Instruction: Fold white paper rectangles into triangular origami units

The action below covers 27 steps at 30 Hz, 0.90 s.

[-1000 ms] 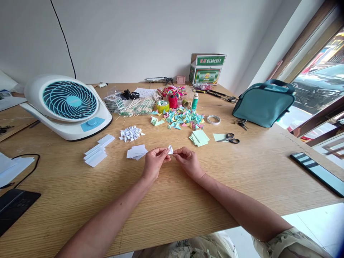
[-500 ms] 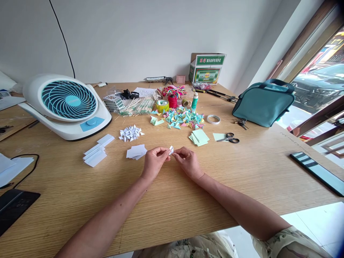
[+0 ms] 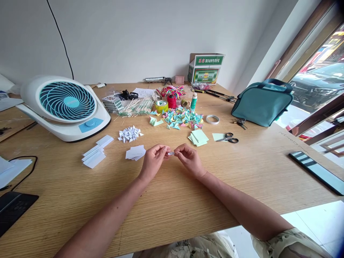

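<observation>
Both hands — left hand (image 3: 153, 161), right hand (image 3: 189, 159) — pinch one white scrap (image 3: 171, 153), seemingly mid-fold | folded pile (image 3: 130, 133) built | blank slips (image 3: 135, 152) waiting

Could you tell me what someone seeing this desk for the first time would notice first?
Probably the two hands at the middle of the wooden table: the left hand and right hand pinch a small folded white paper piece between their fingertips. Beyond them lies a bright heap of coloured folded paper pieces, with a smaller white heap to its left. A big white and teal fan stands far left, and a teal bag far right.
</observation>
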### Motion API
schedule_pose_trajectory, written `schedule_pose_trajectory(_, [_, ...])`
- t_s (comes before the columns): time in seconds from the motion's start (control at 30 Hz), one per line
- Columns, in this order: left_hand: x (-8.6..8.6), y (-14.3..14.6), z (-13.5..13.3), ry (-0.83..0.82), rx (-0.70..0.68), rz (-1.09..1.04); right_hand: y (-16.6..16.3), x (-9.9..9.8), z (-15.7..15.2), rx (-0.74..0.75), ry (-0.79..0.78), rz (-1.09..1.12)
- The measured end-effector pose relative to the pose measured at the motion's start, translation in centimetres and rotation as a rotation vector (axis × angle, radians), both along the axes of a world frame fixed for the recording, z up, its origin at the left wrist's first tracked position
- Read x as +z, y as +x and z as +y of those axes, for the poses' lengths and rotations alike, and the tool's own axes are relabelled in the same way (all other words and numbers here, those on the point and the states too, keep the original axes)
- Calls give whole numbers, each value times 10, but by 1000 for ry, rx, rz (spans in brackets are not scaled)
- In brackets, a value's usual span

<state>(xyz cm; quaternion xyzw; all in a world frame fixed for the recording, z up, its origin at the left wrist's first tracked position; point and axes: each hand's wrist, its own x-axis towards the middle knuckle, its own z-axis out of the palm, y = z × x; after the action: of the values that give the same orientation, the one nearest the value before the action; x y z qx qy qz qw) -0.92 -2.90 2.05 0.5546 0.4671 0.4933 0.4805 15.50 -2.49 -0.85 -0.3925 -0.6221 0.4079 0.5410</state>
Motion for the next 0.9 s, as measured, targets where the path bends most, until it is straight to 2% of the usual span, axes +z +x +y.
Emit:
schedule_pose_trajectory(0.1, [-1, 0, 1, -100, 18, -159, 4, 8, -4, 7, 179, -133])
schedule_pose_trajectory(0.17, [-1, -2, 3, -177, -23, -235, 7, 14, -6, 27, 255, -193])
schedule_pose_trajectory(0.3, [-2, -5, 5, -343, -155, -299, 13, 22, -7, 70, 319, -261])
schedule_pose_trajectory(0.37, [-1, -5, 5, -365, -168, -283, 15, 22, -7, 90, 331, -273])
schedule_pose_trajectory(0.47, [2, -2, 2, -264, -122, -201, 14, 18, -4, 95, 277, -210])
schedule_pose_trajectory(0.57, [6, 1, -1, -72, -57, -57, 11, 11, -2, 126, 96, -38])
schedule_pose_trajectory(0.67, [6, 3, -3, 32, -75, 43, 9, 6, 0, 159, -2, 35])
schedule_pose_trajectory(0.77, [4, 2, -2, 1, -135, 28, 9, 5, 1, 138, -12, 10])
schedule_pose_trajectory(0.9, [3, 0, 0, -163, -189, -89, 10, 6, 3, 132, -42, 71])
